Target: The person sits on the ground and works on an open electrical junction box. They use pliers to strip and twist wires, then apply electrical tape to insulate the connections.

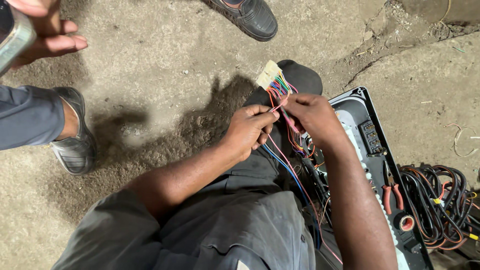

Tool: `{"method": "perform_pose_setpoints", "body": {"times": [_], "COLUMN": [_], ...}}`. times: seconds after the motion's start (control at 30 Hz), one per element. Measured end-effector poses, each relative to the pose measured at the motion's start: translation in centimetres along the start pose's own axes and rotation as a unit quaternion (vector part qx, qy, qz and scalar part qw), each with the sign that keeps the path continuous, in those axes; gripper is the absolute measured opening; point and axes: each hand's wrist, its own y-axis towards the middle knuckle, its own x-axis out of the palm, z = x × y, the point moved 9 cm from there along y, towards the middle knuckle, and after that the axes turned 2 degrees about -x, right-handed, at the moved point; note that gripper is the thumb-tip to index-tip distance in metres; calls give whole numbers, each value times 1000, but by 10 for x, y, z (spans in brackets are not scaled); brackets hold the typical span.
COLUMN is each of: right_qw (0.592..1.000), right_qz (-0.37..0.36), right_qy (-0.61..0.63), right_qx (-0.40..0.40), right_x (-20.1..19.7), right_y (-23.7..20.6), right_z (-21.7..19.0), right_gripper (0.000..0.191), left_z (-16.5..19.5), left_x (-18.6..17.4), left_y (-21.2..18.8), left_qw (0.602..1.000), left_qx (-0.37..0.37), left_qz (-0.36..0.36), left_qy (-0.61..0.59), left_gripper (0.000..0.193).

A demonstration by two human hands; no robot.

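My left hand [248, 131] pinches a thin pink wire [278, 104] btw thumb and forefinger, fingers closed tight on it. My right hand [312, 116] sits just beside, fingertips touching the same wire bundle [280, 90] and nipped narrow round a pink strand; can't tell exactly which strand goes where under the knuckles.

The bundle is a fan of thin wires, red, orange, yellow, green, blue, purple, pink, all running up into a cream plastic connector [267, 76], blocky, tilted, sticking out just above my hands. Below the hands the wires drop down over my lap; a blue one and a pink one run long across my grey trousers.

To my right, touching my forearm, a dark open tray [361, 107] w/ a white toothed strip along its inner edge. In it: red-handled pliers [390, 189] and a small tape roll [406, 222]. Past the tray's outer edge, a heap of black and red-orange cable [440, 200].

My black shoe [302, 75] is right behind the connector. Left of my hands, open bare concrete floor [160, 60], rough. Further left another person's grey shoe [75, 145], their hand [45, 37] at the top-left corner holding a flat object; another black shoe [250, 17] at the top edge.
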Motion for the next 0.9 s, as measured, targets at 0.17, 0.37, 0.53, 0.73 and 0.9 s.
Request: {"method": "perform_pose_setpoints", "body": {"times": [0.17,0.37,0.53,0.73,0.9], "right_qw": [1000,903,762,851,947], "right_qz": [5,154,183,144,47], "right_qy": [10,-376,-542,-463,-265], "right_qx": [-8,-143,-304,-202,-175], "right_x": [-3,-50,-44,-60,-46], "right_y": [9,-13,-52,-68,-66], "right_z": [-1,-46,-86,-81,-74], "right_gripper": [17,19,22,21,30], "left_z": [-2,-2,-2,-2,-3], "left_x": [-3,-8,-13,-13,-10], "left_y": [-4,-4,-4,-6,-5], "left_qw": [1000,999,998,995,992], "left_qx": [6,2,-5,8,23], "left_qz": [4,13,26,23,21], "left_qy": [10,36,62,95,119], "left_gripper": [15,16,16,15,18]}}
